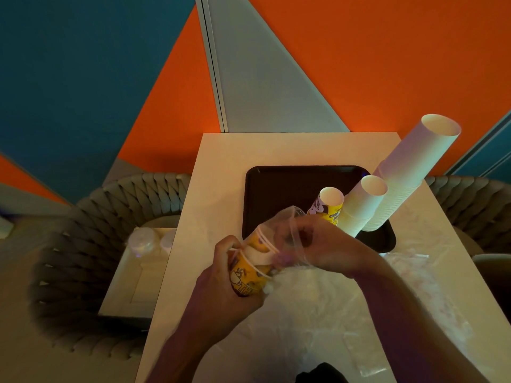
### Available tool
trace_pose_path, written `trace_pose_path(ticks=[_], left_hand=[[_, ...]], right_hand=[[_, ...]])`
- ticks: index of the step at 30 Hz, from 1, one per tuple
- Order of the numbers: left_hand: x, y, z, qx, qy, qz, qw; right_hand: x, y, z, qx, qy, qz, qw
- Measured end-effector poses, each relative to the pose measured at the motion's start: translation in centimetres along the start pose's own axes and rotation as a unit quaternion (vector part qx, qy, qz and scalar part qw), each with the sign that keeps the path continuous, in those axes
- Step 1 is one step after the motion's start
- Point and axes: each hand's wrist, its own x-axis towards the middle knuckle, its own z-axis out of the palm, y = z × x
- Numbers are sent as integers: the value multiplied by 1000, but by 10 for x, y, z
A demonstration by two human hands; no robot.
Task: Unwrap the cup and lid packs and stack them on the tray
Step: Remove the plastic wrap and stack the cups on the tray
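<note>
You're mid-unwrap: your left hand (232, 275) grips the yellow cup stack (250, 275) just in front of the tray (279, 189), while your right hand (312, 244) seems to pinch the clear wrap (284, 225) (blur hides the fingers). Next, strip the wrap clear, then stand these beside the stacks already on the tray.

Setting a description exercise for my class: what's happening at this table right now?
A person is unwrapping yellow printed cups. The left hand grips the cups while the right hand pulls at the clear plastic wrap. On the black tray already stand two white cup stacks and one short yellow stack. Loose plastic lies on the table.
</note>
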Motion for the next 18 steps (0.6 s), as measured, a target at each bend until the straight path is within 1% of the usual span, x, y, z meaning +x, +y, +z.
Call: trace_pose_path(ticks=[6, 8, 14, 18], left_hand=[[-1, -1, -2, -20, 30, -10, 999], [0, -3, -4, -28, 44, -8, 999], [0, -2, -4, -32, 47, -7, 998], [-1, -2, 1, -24, 34, -11, 999]], right_hand=[[-10, 5, -17, 73, 47, 39, 996], [-13, 8, -21, 79, 50, 48, 994], [-17, 7, -19, -11, 31, 84, 996], [-13, 7, -12, -85, 23, 78, 993]])
